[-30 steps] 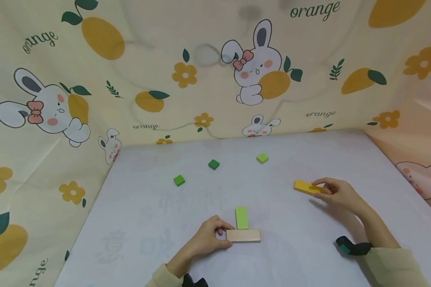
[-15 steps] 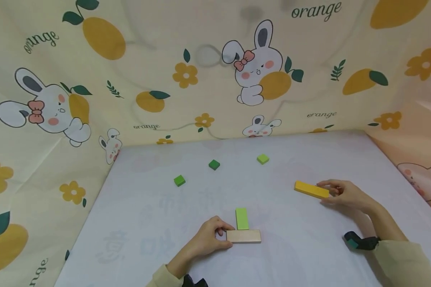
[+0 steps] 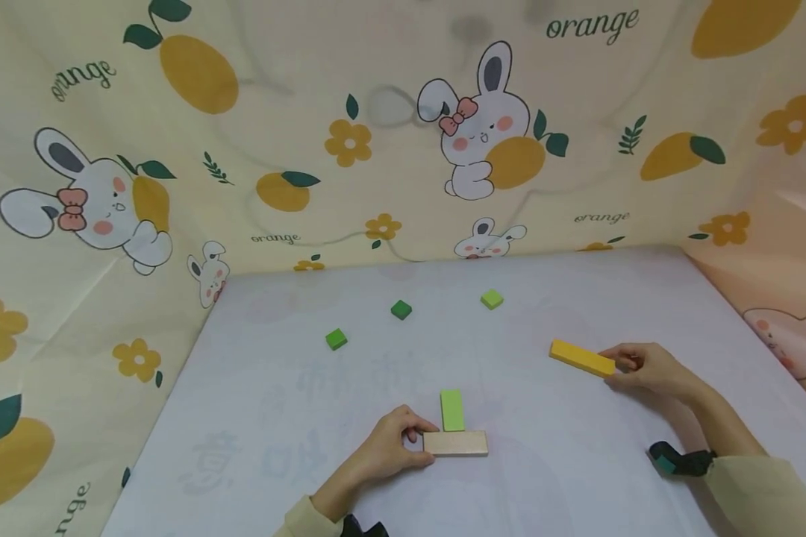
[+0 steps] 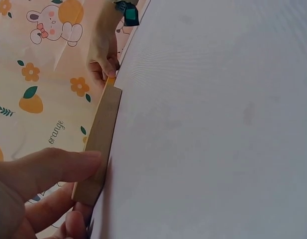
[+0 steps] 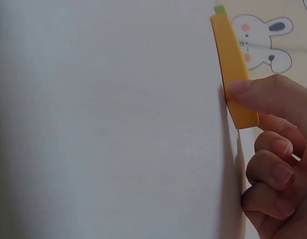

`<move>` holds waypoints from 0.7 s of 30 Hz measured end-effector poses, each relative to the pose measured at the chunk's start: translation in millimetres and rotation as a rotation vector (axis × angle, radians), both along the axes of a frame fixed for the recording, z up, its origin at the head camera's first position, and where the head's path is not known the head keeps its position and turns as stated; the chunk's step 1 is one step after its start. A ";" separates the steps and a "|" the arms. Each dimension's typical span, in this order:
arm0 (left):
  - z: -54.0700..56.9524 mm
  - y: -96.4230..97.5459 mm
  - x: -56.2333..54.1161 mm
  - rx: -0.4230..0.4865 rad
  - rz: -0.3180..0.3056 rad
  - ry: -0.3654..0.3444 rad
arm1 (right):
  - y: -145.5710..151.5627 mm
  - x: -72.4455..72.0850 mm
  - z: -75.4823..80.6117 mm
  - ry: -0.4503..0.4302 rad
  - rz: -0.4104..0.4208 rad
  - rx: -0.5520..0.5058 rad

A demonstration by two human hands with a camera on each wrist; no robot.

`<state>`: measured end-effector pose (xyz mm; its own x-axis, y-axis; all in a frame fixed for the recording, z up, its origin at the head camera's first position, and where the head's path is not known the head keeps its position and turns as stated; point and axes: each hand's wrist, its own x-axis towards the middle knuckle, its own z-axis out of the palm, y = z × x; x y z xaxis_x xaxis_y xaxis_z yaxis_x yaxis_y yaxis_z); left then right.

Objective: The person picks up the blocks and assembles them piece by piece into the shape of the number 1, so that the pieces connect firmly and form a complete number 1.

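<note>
A plain wooden block (image 3: 455, 444) lies lengthwise on the table, its left end between the thumb and fingers of my left hand (image 3: 395, 445). Against the block's far side stands or lies a light green block (image 3: 452, 410), pointing away from me. Farther off to the right, my right hand (image 3: 654, 371) pinches the near right end of a yellow block (image 3: 580, 358). In the right wrist view the thumb presses the yellow block's (image 5: 230, 55) face, while the other fingers curl below. The left wrist view shows the thumb on the wooden block's (image 4: 104, 124) side.
Toward the back of the white table (image 3: 275, 298) are three small cubes: a mid-green one (image 3: 336, 339), a dark green one (image 3: 401, 309) and a lime one (image 3: 492, 299). A printed cloth (image 3: 389, 171) with rabbits and oranges hangs behind and along the sides.
My right hand has slid back along the yellow block to its right end, uncovering more of it. The left hand and the wooden block have stayed in place.
</note>
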<state>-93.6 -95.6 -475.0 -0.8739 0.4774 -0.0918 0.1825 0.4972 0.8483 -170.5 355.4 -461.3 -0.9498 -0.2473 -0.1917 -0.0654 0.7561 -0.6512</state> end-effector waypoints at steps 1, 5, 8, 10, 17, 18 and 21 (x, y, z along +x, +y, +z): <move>-0.3 0.2 -0.1 0.001 -0.002 -0.001 | -0.3 1.5 -1.2 0.008 -0.005 0.001; -0.9 0.6 -0.4 0.002 -0.010 0.002 | -5.0 7.2 -4.4 0.052 -0.012 -0.006; -0.7 0.6 -0.2 -0.001 -0.011 0.006 | -12.6 11.0 -3.9 0.068 -0.006 0.008; -0.1 0.6 0.0 -0.002 -0.009 0.007 | -18.2 13.2 -2.4 0.065 0.006 0.012; 0.9 1.4 0.3 -0.011 -0.002 0.006 | -23.5 11.3 1.0 0.070 0.136 -0.071; 0.9 1.5 0.3 -0.013 -0.002 0.007 | -22.3 9.3 1.7 0.076 0.165 -0.095; 1.3 1.3 0.0 -0.017 -0.003 0.008 | -18.0 0.5 4.2 0.079 0.265 -0.161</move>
<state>-93.7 -94.2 -473.7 -0.8733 0.4783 -0.0925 0.1909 0.5108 0.8382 -169.9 337.4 -457.1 -0.8587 -0.5092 -0.0583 -0.3016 0.5939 -0.7458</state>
